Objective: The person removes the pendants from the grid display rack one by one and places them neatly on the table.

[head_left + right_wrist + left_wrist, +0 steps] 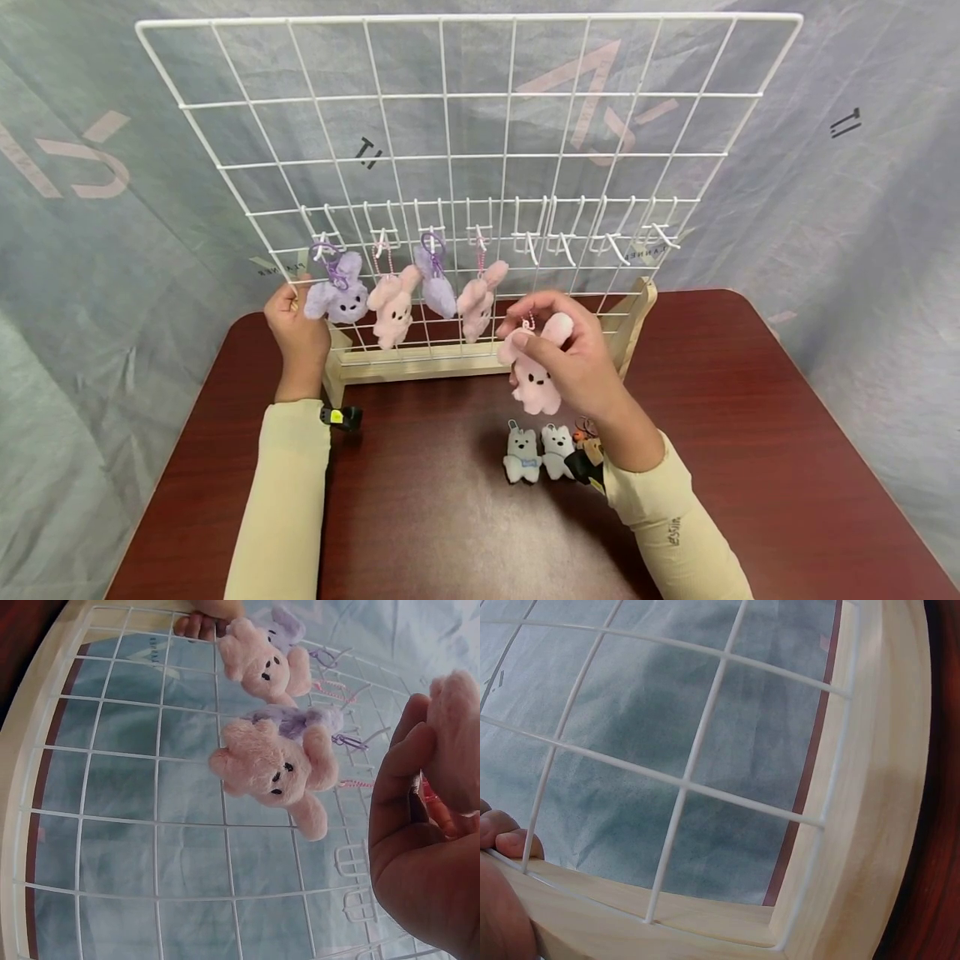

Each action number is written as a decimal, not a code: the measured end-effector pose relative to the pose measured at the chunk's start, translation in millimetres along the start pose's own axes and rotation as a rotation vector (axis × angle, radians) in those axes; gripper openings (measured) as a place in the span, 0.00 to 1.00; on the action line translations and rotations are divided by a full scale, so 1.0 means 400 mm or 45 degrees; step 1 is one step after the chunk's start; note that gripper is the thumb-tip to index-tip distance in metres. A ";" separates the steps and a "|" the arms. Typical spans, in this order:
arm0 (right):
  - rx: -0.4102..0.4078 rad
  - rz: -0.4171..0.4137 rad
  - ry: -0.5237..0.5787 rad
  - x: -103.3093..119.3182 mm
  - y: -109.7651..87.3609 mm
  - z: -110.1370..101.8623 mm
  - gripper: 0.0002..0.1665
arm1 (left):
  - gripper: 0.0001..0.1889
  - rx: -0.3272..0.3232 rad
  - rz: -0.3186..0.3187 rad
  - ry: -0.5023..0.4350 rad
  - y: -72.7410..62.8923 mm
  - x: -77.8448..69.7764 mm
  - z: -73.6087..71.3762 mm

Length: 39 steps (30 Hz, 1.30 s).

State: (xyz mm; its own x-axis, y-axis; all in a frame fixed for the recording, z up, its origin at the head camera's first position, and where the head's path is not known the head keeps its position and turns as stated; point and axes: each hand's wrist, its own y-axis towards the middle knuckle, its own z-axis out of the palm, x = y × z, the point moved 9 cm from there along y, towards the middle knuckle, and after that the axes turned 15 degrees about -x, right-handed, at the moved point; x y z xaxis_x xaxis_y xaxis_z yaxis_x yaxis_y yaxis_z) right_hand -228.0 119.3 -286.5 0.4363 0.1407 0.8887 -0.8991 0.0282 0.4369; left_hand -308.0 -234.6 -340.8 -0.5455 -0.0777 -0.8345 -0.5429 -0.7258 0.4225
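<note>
My right hand (581, 358) pinches a pink plush bunny keychain (538, 392) by its upper part, below the hooks at the right. The bunny's face points toward the head camera. With my left hand (298, 337) I grip the wooden frame (622, 915) at the left side of a white wire grid rack (480, 96); in the left wrist view fingers show behind the wires. Four hooks on the grid carry bunny keychains: a purple bunny (347, 302), a pink bunny (393, 315), another purple bunny (437, 287) and another pink bunny (477, 310).
Several more white hooks (562, 242) line the grid further right. Two white bear keychains (521, 454) lie on the dark red table (420, 500), beside a brown keychain (593, 451) partly hidden by my right wrist. A grey curtain (862, 208) hangs behind.
</note>
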 end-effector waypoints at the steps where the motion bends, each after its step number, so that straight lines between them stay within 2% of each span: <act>1: 0.004 0.005 0.002 0.000 -0.001 0.001 0.11 | 0.25 -0.005 -0.004 0.001 0.000 -0.001 0.000; 13: 0.040 -0.015 -0.060 0.009 -0.004 0.009 0.09 | 0.25 0.011 0.004 0.004 0.001 -0.002 0.001; 19: 0.113 0.055 -0.102 0.000 -0.010 0.019 0.07 | 0.24 0.013 0.026 0.035 0.019 0.049 -0.009; 22: 0.150 0.057 -0.147 -0.006 -0.012 0.024 0.07 | 0.24 0.012 0.034 0.042 0.026 0.070 -0.013; 29: 0.224 0.166 -0.198 -0.034 -0.023 0.034 0.09 | 0.23 0.030 0.065 0.025 0.027 0.074 -0.015; 39: 0.324 0.250 -0.296 -0.055 -0.035 0.046 0.11 | 0.23 0.024 0.066 0.039 0.028 0.070 -0.016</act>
State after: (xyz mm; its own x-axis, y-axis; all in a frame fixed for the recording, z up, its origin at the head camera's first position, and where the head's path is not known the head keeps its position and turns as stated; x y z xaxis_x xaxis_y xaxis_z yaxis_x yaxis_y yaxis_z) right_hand -224.3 97.5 -309.7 0.2800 -0.1094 0.9538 -0.9411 -0.2276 0.2501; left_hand -325.5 -249.4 -361.7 -0.5536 -0.1357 -0.8217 -0.5268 -0.7071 0.4717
